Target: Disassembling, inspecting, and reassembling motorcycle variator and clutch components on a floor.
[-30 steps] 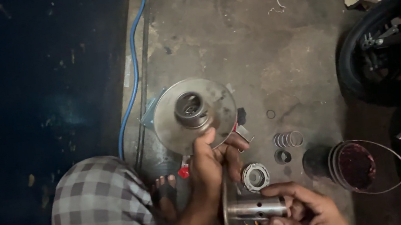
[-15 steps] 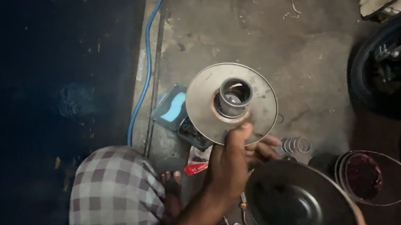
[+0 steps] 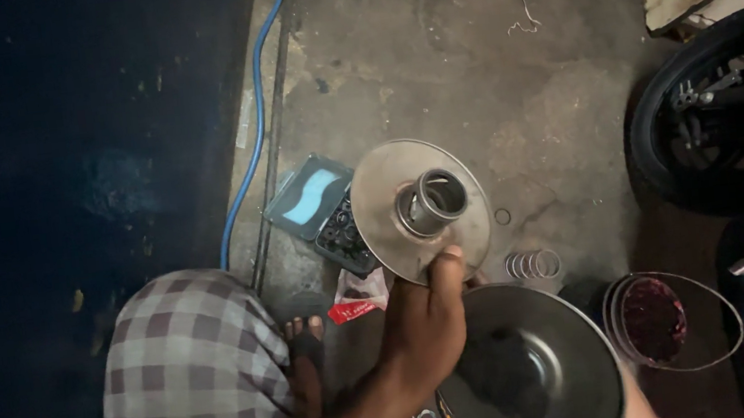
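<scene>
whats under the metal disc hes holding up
Below the disc, on the floor, an open case of small parts juts out at its left edge, and a red wrapper lies lower down. The left hand grips the rim. The case's right part is covered.

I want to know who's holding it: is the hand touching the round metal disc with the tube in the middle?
Touching. The head view shows the left hand gripping the metal disc's lower edge, thumb on it.
</scene>
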